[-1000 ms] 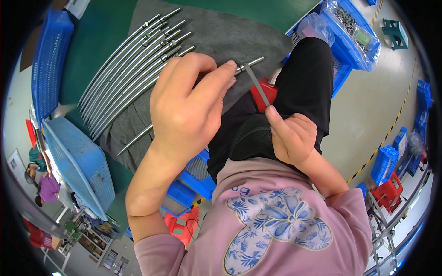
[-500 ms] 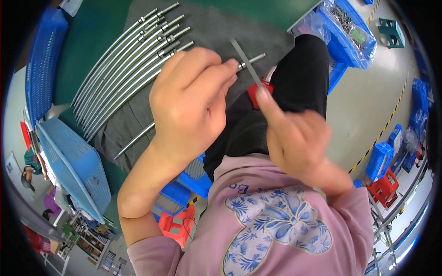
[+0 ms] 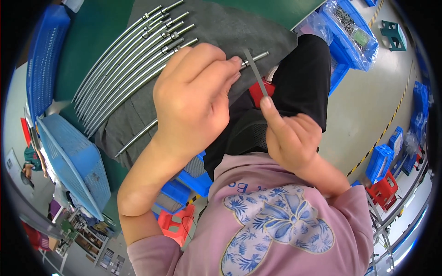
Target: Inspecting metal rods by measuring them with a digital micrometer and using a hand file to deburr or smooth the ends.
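Note:
My left hand [image 3: 191, 87] is closed round a slim shiny metal rod [image 3: 136, 138]. The rod slants from lower left to upper right, with a collar near its upper right end. My fist hides its middle. In my right hand [image 3: 294, 140] is a narrow grey flat file [image 3: 257, 73], pinched with the thumb along its lower end. The file crosses the rod just beyond my left fingertips, close to the collar; whether the two touch I cannot tell. Several similar metal rods [image 3: 124, 60] with collars lie side by side beyond my left hand.
A dark grey cloth [image 3: 248, 27] covers part of the green table [image 3: 106, 23]. Blue perforated baskets [image 3: 76, 161] stand at the left. At the upper right a blue bin [image 3: 329, 23] holds small metal parts in plastic. Red stools [image 3: 384, 191] and blue crates [image 3: 380, 161] stand farther off.
The file has shifted a little right and down along with my right hand, its tip now nearer the rod. My left hand keeps its hold on the rod, almost in place.

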Tool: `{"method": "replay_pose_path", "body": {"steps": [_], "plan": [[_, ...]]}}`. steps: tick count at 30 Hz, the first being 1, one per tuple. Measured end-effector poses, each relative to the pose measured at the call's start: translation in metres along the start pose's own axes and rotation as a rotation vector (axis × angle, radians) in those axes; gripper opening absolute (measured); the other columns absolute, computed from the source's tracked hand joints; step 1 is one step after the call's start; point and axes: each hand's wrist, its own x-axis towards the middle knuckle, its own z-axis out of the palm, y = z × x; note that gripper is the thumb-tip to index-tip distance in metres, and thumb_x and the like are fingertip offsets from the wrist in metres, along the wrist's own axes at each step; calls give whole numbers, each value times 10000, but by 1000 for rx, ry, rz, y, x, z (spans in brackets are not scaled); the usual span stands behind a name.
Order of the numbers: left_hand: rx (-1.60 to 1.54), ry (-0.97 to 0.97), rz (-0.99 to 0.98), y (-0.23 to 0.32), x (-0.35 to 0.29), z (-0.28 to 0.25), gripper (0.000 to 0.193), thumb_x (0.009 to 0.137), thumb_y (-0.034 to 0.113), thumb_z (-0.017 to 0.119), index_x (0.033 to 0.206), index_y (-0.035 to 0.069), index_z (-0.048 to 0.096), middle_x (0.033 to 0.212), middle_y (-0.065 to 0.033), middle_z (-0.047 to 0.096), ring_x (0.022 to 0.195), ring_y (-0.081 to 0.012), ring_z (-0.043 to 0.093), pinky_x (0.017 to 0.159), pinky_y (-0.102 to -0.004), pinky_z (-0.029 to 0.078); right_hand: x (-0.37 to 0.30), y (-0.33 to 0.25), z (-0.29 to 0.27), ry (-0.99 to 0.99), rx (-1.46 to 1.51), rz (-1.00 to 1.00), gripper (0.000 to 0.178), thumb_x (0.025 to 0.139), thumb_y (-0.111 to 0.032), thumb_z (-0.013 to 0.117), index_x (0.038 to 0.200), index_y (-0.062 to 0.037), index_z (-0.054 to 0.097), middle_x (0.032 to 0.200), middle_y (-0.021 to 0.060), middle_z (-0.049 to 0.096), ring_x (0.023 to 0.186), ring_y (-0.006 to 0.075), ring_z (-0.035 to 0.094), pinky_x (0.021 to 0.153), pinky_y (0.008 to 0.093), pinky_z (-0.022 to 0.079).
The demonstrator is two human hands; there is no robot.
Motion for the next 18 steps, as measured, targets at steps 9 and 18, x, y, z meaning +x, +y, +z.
{"method": "replay_pose_path", "body": {"steps": [9,18], "plan": [[-2,-2,-18,1,0,-3,184,554,-45,654,714,19,590,674,-57,518,597,-221,506,508,-296,402,8,7,28,175,85,-101,411,565,110,574,970,48,610,477,10,380,369,131,349,384,244,289],[-16,-21,-31,0,0,-3,174,563,-40,653,709,25,585,675,-66,519,591,-233,504,519,-303,402,31,8,37,366,19,-125,425,539,8,581,951,-65,655,428,-25,251,336,98,260,332,226,242]]}}
